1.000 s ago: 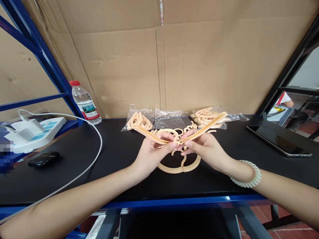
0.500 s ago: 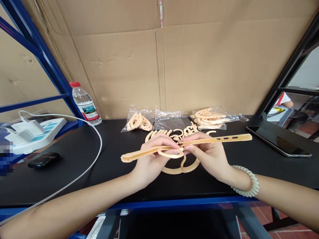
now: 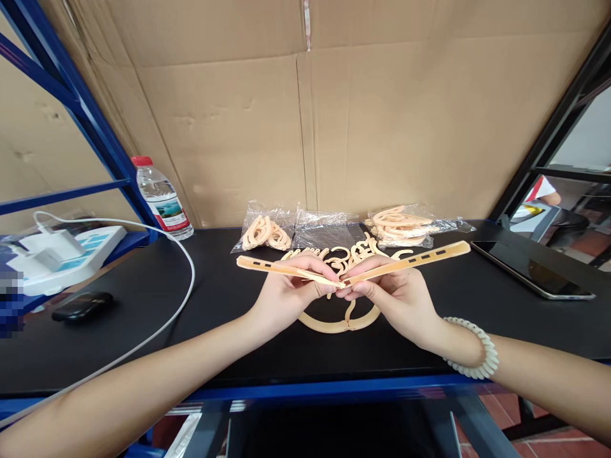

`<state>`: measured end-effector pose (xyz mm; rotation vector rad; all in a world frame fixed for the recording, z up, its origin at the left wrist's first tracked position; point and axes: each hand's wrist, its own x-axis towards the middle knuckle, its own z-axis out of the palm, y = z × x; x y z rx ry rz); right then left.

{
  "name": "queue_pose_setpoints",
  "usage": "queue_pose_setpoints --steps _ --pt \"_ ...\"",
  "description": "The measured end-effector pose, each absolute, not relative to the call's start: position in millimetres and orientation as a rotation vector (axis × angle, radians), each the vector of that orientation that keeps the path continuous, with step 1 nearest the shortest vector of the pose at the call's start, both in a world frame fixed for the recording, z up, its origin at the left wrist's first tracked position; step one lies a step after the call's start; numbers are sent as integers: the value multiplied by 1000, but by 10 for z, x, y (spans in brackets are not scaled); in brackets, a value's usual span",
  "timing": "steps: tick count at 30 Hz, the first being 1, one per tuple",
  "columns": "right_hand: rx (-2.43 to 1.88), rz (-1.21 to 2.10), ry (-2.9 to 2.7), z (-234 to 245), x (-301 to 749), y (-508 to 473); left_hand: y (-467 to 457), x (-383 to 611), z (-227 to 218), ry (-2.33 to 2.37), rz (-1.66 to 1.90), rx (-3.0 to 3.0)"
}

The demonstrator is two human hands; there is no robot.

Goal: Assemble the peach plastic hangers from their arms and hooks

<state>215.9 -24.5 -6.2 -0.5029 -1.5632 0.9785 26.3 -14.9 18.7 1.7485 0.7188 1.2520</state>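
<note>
My left hand [image 3: 282, 294] pinches a pale wooden slotted strip [image 3: 252, 263] between thumb and fingers. A second slotted strip [image 3: 442, 254] is gripped by my right hand [image 3: 405, 296], its free end pointing up and right. The inner ends of both strips meet between my fingertips, forming a shallow V; whether they are joined I cannot tell. Below and behind my hands, a curved wooden piece [image 3: 324, 326] lies on the black table, with several curly wooden pieces [image 3: 365, 250] further back, partly hidden by my hands.
Along the back lie a clear bag of wooden rings [image 3: 267, 234], a clear plastic wrapper [image 3: 324, 230] and a bag of flat wooden pieces [image 3: 403, 226]. A phone [image 3: 529, 270] is at right. At left are a water bottle [image 3: 165, 203], a black mouse-like object [image 3: 83, 307], a power strip [image 3: 102, 245] and a white cable [image 3: 193, 280].
The strips have tilted from a nearly straight line into a V, their outer ends raised. The left strip has turned to show its slots. The oval ring below my fingers no longer shows.
</note>
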Motion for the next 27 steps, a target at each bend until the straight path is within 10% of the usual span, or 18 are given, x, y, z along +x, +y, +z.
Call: queue_pose_setpoints --steps 27 --pt "-470 1081 -1523 -18 2143 -281 -76 240 146 581 1175 1562"
